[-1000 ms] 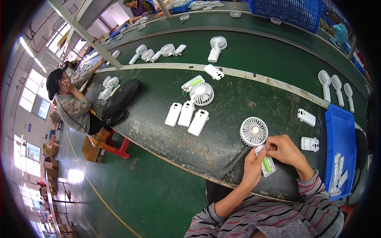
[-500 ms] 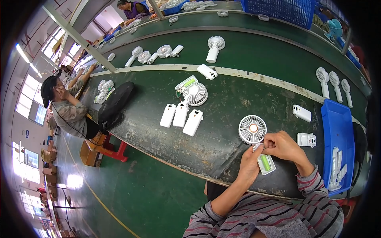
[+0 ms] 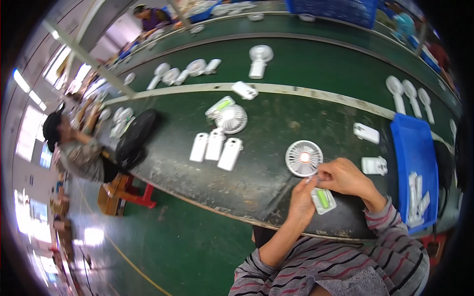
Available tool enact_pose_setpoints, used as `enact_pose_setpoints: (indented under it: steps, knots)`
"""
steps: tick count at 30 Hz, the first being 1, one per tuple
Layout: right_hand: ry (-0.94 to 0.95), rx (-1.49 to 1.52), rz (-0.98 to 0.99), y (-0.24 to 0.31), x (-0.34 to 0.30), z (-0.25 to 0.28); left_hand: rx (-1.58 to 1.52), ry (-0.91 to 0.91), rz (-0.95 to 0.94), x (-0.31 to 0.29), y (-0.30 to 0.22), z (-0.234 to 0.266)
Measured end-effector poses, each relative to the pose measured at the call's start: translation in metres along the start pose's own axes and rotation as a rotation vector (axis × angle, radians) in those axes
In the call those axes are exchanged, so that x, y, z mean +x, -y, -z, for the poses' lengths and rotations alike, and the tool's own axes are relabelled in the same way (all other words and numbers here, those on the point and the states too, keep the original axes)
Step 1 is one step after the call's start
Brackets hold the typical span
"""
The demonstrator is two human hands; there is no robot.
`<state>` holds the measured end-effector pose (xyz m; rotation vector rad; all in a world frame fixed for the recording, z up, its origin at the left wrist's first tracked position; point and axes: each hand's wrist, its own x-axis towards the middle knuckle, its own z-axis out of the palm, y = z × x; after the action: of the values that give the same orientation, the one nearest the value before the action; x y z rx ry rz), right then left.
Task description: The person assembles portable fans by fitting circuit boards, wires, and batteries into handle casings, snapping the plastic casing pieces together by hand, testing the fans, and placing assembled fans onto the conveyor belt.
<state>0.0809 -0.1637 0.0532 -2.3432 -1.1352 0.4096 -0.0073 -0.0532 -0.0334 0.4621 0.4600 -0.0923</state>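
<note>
Workbench (image 3: 269, 133), dark green, is overhung by left hand (image 3: 301, 201) and right hand (image 3: 346, 177), both pinched closed, hold blurred. Just beyond, a round white slatted fan head (image 3: 296, 162) is set; right of the nearer left hand, an oblong white plastic shell (image 3: 332, 203), lime-green cylinder (image 3: 322, 198) inside, is pointed lengthwise bodyward.

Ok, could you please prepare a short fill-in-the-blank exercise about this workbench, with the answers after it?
1. The open white handle shell nearest the person contains a ____ battery.
2. Left of the nearer round fan head, ____ white handles lie side by side.
3. The rectangular plastic bin at the right is ____.
4. The person's grey sleeves are patterned with ____.

Missing words: green; three; blue; stripes.
</note>
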Motion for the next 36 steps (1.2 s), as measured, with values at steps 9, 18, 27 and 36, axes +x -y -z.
enact_pose_setpoints:
  steps: [9, 18, 27, 36]
  knots:
    - [-0.507, 0.049, -0.224, -0.045, -0.038, 0.021, -0.094, -0.072, -0.174, -0.005, -0.021, -0.017]
    - [-0.595, -0.294, -0.311, -0.124, -0.048, 0.039, -0.202, 0.013, -0.148, -0.003, -0.012, -0.013]
    - [-0.435, -0.046, -0.313, -0.102, -0.014, 0.040, -0.166, 0.053, -0.163, -0.004, -0.016, -0.008]
    - [-0.486, 0.198, -0.268, -0.035, -0.016, 0.029, -0.110, 0.037, -0.198, 0.013, -0.004, -0.017]
